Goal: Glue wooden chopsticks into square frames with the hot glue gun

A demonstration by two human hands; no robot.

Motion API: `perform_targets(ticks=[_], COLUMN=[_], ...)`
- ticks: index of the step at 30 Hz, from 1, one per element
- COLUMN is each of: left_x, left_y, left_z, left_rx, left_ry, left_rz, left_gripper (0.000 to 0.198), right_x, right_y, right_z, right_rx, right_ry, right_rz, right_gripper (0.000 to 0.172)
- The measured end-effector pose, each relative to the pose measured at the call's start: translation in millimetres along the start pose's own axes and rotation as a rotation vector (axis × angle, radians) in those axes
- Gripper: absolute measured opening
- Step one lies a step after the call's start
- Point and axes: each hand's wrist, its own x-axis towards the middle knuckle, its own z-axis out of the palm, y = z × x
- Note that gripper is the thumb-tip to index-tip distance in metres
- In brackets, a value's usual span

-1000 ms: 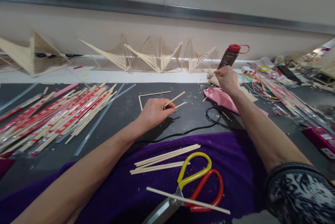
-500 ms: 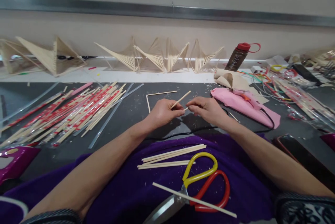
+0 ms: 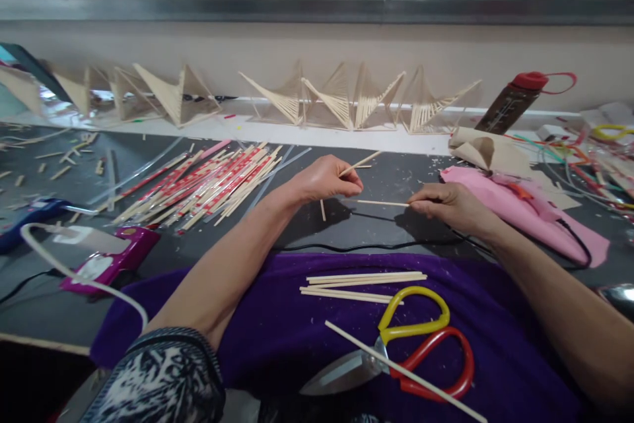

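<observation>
My left hand (image 3: 329, 177) is closed in a pinch on a thin wooden stick (image 3: 364, 162) that slants up to the right. To its right, my right hand (image 3: 442, 204) pinches the end of another wooden stick (image 3: 381, 202), which points left, nearly level above the dark table. Behind and below my left hand, parts of an L of joined sticks (image 3: 323, 210) lie on the table; its corner is hidden. Nearer to me, several loose sticks (image 3: 364, 277) rest on a purple cloth (image 3: 277, 337). Scissors (image 3: 413, 329) with yellow and red handles lie there, with one stick (image 3: 356, 342) across them.
Packed sticks (image 3: 208, 185) lie left on the table. A pink cloth (image 3: 475, 202) with a pink glue gun (image 3: 535, 197) is at the right. Stick models (image 3: 331, 99) and a red-capped bottle (image 3: 510, 103) stand behind. A black cable (image 3: 347, 248) crosses the front.
My hands have moved apart, the right one drawing its stick out to the right. My left hand keeps its stick and now covers the L's corner. The view has turned left.
</observation>
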Motion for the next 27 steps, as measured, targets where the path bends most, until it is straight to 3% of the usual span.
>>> perform_targets(ticks=[5,10,17,27], left_x=[3,10,21,28], left_y=[-15,-46,-86,-82], left_z=[-19.1,-33.7,-25.0,-11.4], left_rx=[0.021,0.346,0.58,0.632], left_ry=[0.249,0.459,0.412,0.405], left_rz=[0.009,-0.135,-0.314,-0.348], left_gripper=[0.024,0.022,0.03,0.026], right_x=[0,2,3,4], right_y=[6,5,5,12], right_z=[9,22,33,36], right_rx=[0.022,-0.052,-0.184,-0.199], right_ry=[-0.078,-0.055,-0.03,-0.005], right_rz=[0.049,-0.044,-0.187,-0.181], right_gripper=[0.028,0.021,0.018,0.019])
